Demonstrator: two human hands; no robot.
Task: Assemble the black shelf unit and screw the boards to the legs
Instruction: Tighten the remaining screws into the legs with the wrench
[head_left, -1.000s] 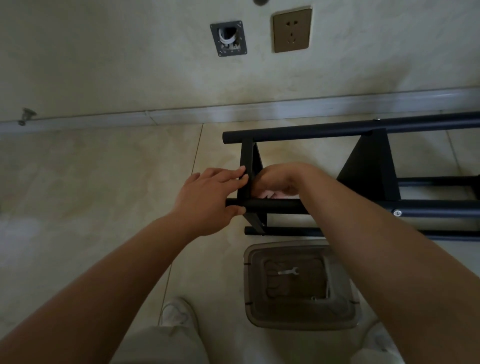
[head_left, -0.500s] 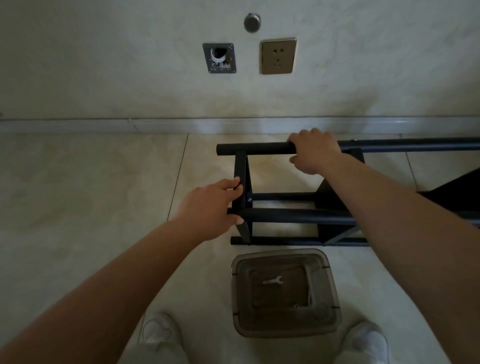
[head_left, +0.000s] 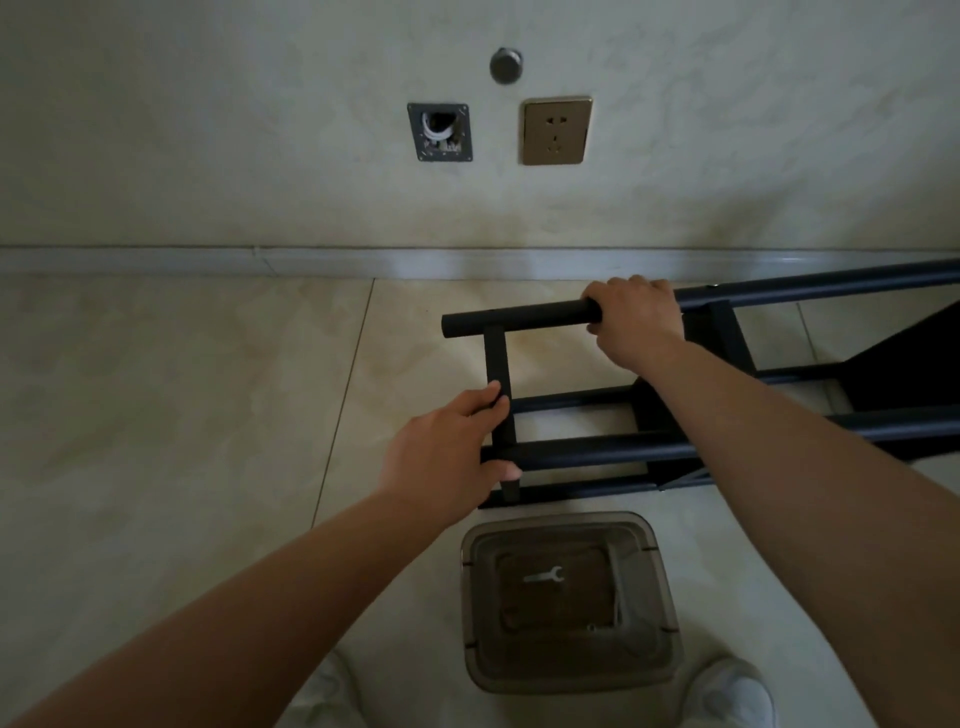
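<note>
While the black shelf unit (head_left: 613, 447) lies on its side on the tiled floor (head_left: 182, 389) near the wall, both hands hold it at its left end: the right hand (head_left: 636, 322) has its fingers wrapped over the upper leg tube (head_left: 519, 318), and the left hand (head_left: 447, 457) grips where the end board (head_left: 500, 395) meets the nearer leg tube (head_left: 597, 451). Risk, as judged: if the unit is turned or lifted from this end alone, the long far end could swing or drag on the tiles, and any joint not fully tightened could rack or slip. The plastic bin (head_left: 569, 603) sits just beside the frame's lower edge and could be knocked. Left fingertips lie close to the board-tube junction, a possible pinch point. Not visible: the frame's right end, cut off by the picture edge; the screw heads at the gripped joints, covered by the hands. A small wrench (head_left: 544, 576) shows inside the bin; other contents are too dim to identify.
</note>
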